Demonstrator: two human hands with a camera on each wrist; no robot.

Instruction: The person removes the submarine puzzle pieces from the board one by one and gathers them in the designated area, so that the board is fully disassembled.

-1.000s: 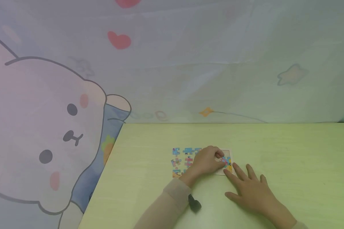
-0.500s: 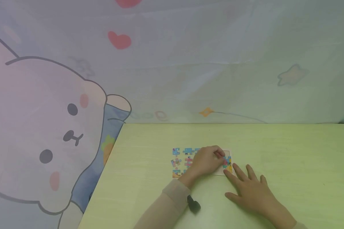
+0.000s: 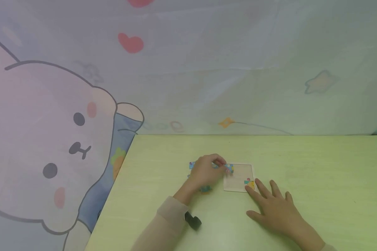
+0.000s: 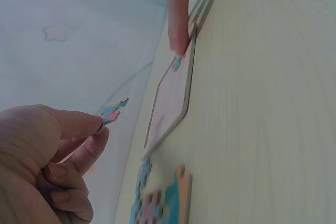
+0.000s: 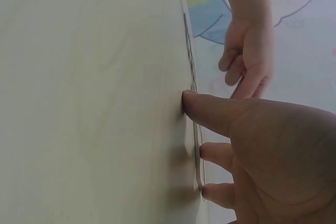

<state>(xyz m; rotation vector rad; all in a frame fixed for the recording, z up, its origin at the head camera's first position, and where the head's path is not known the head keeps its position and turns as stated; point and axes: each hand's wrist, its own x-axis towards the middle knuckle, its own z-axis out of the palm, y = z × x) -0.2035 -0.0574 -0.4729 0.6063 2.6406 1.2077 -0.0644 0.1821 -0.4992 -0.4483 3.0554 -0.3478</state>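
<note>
My left hand point(image 3: 207, 172) pinches a blue, pink and yellow jigsaw piece point(image 3: 230, 168) between thumb and finger. In the left wrist view the jigsaw piece point(image 4: 113, 114) is raised off the table. The shallow puzzle board point(image 3: 234, 181) lies flat on the table just right of that hand, its bare wooden base showing. One teal and yellow corner piece point(image 3: 249, 183) sits in its near right corner. My right hand point(image 3: 276, 209) rests with spread fingers at that corner, the index fingertip touching the board there. The left hand and forearm partly cover loose pieces point(image 4: 157, 203) left of the board.
The pale wooden table point(image 3: 326, 181) extends widely to the right and in front. Behind it hangs a printed cloth point(image 3: 188, 69) with hearts, and a large cartoon animal at the left. A black strap end point(image 3: 193, 221) hangs from the left sleeve.
My left hand has moved left from the board's right side, carrying the jigsaw piece away from above the corner piece. More of the bare board shows now. The right hand stays put.
</note>
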